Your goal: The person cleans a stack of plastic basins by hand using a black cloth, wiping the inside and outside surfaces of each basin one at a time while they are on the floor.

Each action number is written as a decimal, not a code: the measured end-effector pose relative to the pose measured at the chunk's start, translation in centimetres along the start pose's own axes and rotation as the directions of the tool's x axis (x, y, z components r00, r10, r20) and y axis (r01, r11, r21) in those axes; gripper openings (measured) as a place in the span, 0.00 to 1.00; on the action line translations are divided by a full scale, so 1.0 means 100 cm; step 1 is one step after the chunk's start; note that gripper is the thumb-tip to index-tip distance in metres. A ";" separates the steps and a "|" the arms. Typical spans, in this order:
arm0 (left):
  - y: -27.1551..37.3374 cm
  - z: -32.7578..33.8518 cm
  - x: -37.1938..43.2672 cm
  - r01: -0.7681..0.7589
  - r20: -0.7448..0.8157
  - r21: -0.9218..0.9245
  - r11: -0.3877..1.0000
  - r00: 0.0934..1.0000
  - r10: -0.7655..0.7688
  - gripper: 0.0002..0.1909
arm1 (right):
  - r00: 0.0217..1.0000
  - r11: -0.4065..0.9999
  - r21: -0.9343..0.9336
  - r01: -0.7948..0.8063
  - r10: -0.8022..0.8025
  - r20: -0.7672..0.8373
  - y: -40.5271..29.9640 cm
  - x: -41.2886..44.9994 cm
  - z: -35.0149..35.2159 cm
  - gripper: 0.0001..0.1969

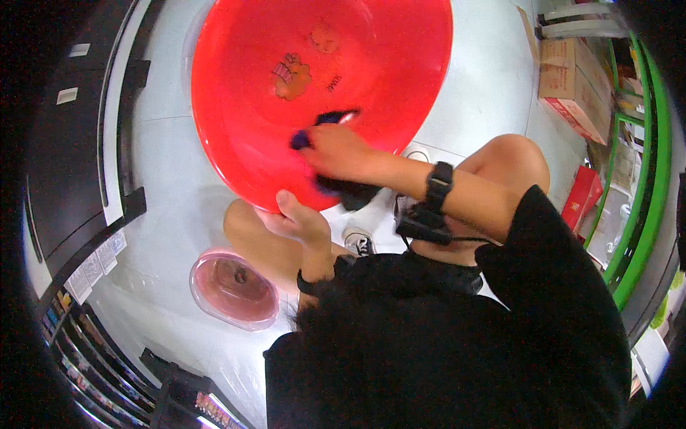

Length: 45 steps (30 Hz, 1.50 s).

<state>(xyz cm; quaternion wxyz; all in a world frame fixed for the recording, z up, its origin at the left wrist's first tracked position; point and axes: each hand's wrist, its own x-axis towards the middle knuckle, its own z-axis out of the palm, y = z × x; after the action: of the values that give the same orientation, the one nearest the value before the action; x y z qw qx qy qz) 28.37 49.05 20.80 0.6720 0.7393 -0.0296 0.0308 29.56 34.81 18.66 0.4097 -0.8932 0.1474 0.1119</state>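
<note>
A large red plastic basin [257,123] with a printed cartoon design on its inside is tilted up before me. My left hand [295,220] grips the basin's near rim, thumb on the inner side. Bunched in my right hand [335,153] is a dark cloth [348,193], pressed against or close to the inner wall; part of it hangs by the rim. The right hand is blurred. A black wristband is on the right wrist.
A smaller pink translucent basin [236,289] stands on the pale floor at left. At right are a cardboard box [573,86], a red box [581,198] and a green-framed shelf [643,161]. Black cabinets [69,123] and a rack [96,370] line the left.
</note>
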 end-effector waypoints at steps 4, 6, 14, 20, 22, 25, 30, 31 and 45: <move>-0.017 -0.009 -0.011 0.032 -0.115 -0.085 0.996 0.992 -0.042 0.27 | 0.987 0.545 0.831 -0.108 0.158 0.025 -0.087 0.064 -0.029 0.14; -0.007 -0.010 -0.009 0.099 -0.172 -0.237 0.966 0.975 -0.143 0.26 | 0.971 0.357 0.922 -0.149 0.229 0.068 -0.117 0.065 -0.062 0.14; -0.003 0.013 0.005 0.288 -0.290 -0.147 0.946 0.902 -0.320 0.26 | 0.944 0.967 0.170 0.192 -0.229 0.239 -0.014 0.013 0.000 0.16; 0.000 0.015 0.035 0.328 -0.137 -0.451 0.830 0.893 -0.428 0.21 | 0.942 0.707 -0.691 0.152 0.109 0.318 0.023 -0.009 -0.072 0.09; -0.009 0.019 0.038 0.374 -0.113 -0.440 0.817 0.879 -0.463 0.21 | 0.988 0.754 -0.654 0.053 0.057 0.145 0.027 -0.021 -0.100 0.11; -0.009 0.004 0.048 0.397 -0.138 -0.531 0.749 0.831 -0.539 0.22 | 0.984 0.914 -0.405 -0.011 -0.063 -0.169 0.012 -0.028 -0.130 0.16; -0.005 -0.039 0.060 0.297 -0.169 -0.631 0.717 0.849 -0.500 0.24 | 0.736 0.944 0.310 0.115 0.129 -0.664 0.008 -0.021 -0.190 0.14; -0.009 -0.031 0.061 0.318 -0.161 -0.608 0.728 0.848 -0.505 0.24 | 0.650 0.923 0.350 0.158 0.170 -0.741 0.012 -0.022 -0.205 0.13; 0.038 -0.072 0.046 0.266 -0.289 -0.405 0.875 0.870 -0.399 0.16 | 0.882 0.906 0.167 0.390 -0.314 -0.352 -0.085 0.057 -0.046 0.15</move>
<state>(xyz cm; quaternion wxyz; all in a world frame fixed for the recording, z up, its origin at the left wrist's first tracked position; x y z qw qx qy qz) 32.58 55.84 25.61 0.7818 0.5818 0.2201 0.0432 38.28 35.62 25.68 0.4960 -0.8569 0.0578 -0.1280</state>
